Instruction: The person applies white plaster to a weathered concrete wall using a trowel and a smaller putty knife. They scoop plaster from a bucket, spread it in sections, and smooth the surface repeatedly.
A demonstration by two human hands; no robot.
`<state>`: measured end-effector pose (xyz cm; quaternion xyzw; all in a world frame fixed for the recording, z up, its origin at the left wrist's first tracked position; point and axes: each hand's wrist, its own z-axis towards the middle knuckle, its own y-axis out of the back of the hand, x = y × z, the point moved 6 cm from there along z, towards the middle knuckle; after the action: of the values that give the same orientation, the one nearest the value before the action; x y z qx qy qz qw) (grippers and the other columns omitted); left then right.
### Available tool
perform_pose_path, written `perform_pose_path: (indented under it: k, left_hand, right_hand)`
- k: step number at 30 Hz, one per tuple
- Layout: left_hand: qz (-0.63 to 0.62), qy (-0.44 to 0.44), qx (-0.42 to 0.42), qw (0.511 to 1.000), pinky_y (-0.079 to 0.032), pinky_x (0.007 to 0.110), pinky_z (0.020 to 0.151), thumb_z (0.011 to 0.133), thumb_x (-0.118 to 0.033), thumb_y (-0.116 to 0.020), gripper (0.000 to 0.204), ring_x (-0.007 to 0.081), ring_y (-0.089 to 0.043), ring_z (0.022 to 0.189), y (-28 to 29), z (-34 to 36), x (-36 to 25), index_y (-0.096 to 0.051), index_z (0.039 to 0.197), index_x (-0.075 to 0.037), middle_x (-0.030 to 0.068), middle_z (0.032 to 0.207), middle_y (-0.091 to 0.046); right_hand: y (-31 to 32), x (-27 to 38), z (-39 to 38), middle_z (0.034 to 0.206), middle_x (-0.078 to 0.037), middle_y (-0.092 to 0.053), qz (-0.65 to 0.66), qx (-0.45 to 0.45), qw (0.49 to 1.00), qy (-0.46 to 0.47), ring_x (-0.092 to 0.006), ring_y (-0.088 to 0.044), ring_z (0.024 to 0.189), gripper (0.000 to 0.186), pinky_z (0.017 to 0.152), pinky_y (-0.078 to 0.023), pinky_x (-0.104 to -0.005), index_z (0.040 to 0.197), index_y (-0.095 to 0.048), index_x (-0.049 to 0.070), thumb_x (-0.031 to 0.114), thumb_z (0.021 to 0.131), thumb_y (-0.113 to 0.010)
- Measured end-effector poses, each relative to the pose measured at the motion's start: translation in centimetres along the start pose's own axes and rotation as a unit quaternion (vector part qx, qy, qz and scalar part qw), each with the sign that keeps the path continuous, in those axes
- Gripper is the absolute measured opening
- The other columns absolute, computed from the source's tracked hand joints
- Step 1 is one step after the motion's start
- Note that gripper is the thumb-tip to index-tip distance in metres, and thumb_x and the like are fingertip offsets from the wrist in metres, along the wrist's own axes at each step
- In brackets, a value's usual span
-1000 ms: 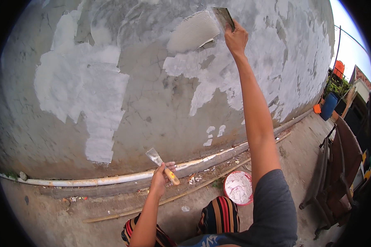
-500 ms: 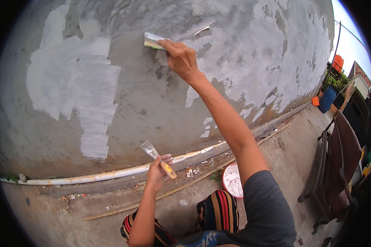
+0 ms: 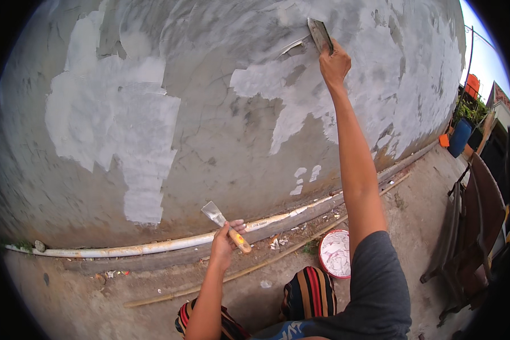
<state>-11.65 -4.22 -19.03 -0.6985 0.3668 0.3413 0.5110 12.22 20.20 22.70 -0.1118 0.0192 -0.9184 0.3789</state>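
My right hand (image 3: 335,63) reaches high up the grey wall (image 3: 209,136), closed round a wide flat putty spreader (image 3: 319,35). Its blade stands steeply tilted at the wall, right beside a raised whitish sliver (image 3: 293,46). Whether the whole edge touches the surface I cannot tell. Low in front of the wall, my left hand (image 3: 223,247) grips a putty knife (image 3: 214,213) by its wooden handle, blade pointing up and left, clear of my fingers. White filler (image 3: 119,119) covers ragged patches of the wall to the left and right, with bare cracked grey between.
A round red-rimmed bucket (image 3: 321,259) of white paste stands by my right knee. Along the wall's foot runs a white pipe (image 3: 124,248), and a long thin pole (image 3: 209,281) lies on the ground. At right are a brown bench (image 3: 473,209) and a blue barrel (image 3: 459,137).
My right hand has swept the spreader rightward and slightly up along the wall, turning the blade steeper. My left hand still holds the putty knife low down. The view has shifted slightly.
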Motion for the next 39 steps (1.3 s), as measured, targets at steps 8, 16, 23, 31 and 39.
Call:
perform_pose_path:
  k: [8, 16, 23, 31, 39]
  left_hand:
    - [0.005, 0.002, 0.011, 1.000, -0.049, 0.035, 0.088, 0.102, -0.039, -0.035, 0.045, 0.0191, -0.058, 0.106, -0.4, 1.2, 1.2, -0.058, 0.121, -0.005, 0.0100, 0.114, -0.063]
    - [0.017, 0.007, 0.000, 1.000, -0.048, 0.034, 0.088, 0.102, -0.039, -0.035, 0.045, 0.0185, -0.059, 0.106, -0.6, 1.0, 0.8, -0.058, 0.120, -0.005, 0.0093, 0.113, -0.064]
    - [0.013, 0.007, -0.002, 1.000, -0.048, 0.033, 0.087, 0.102, -0.039, -0.035, 0.046, 0.0183, -0.059, 0.105, -0.8, 0.4, 0.4, -0.058, 0.120, -0.005, 0.0092, 0.113, -0.064]
    - [0.026, -0.006, 0.009, 1.000, -0.049, 0.035, 0.088, 0.102, -0.038, -0.034, 0.045, 0.0178, -0.059, 0.103, -2.0, -0.2, 0.2, -0.059, 0.119, -0.004, 0.0087, 0.111, -0.064]
    - [0.029, -0.006, 0.022, 0.999, -0.048, 0.035, 0.090, 0.102, -0.039, -0.034, 0.045, 0.0185, -0.058, 0.106, -2.2, -0.9, 0.0, -0.058, 0.118, -0.005, 0.0089, 0.112, -0.063]
  right_hand:
    - [-1.9, 10.6, -11.8, 0.092, -0.014, -0.069, 0.111, 0.094, 0.981, 0.131, -0.0308, -0.066, 0.075, 0.036, 0.066, -0.051, -0.0366, 0.110, -0.069, 0.014, 0.000, 0.077, -0.061]
    - [0.2, 5.3, -3.7, 0.081, -0.020, -0.067, 0.108, 0.090, 0.988, -0.059, -0.0344, -0.067, 0.073, 0.026, 0.066, -0.050, -0.0377, 0.111, -0.066, 0.003, 0.009, 0.086, -0.062]
    - [-6.1, 7.3, -6.6, 0.141, -0.030, -0.038, 0.064, 0.035, 0.995, 0.069, -0.0434, -0.038, 0.132, 0.057, 0.108, -0.036, -0.0436, 0.137, -0.040, -0.008, -0.005, 0.081, -0.055]
    - [-5.7, 13.5, -17.4, 0.138, -0.026, -0.043, 0.138, 0.219, 0.951, 0.172, -0.0393, -0.040, 0.131, 0.060, 0.111, -0.033, -0.0408, 0.137, -0.045, 0.000, -0.006, 0.078, -0.056]
    - [2.5, 2.5, -2.2, 0.081, -0.025, -0.064, 0.094, -0.034, 0.995, -0.025, -0.0423, -0.062, 0.074, 0.025, 0.066, -0.047, -0.0448, 0.110, -0.065, 0.003, 0.009, 0.087, -0.057]
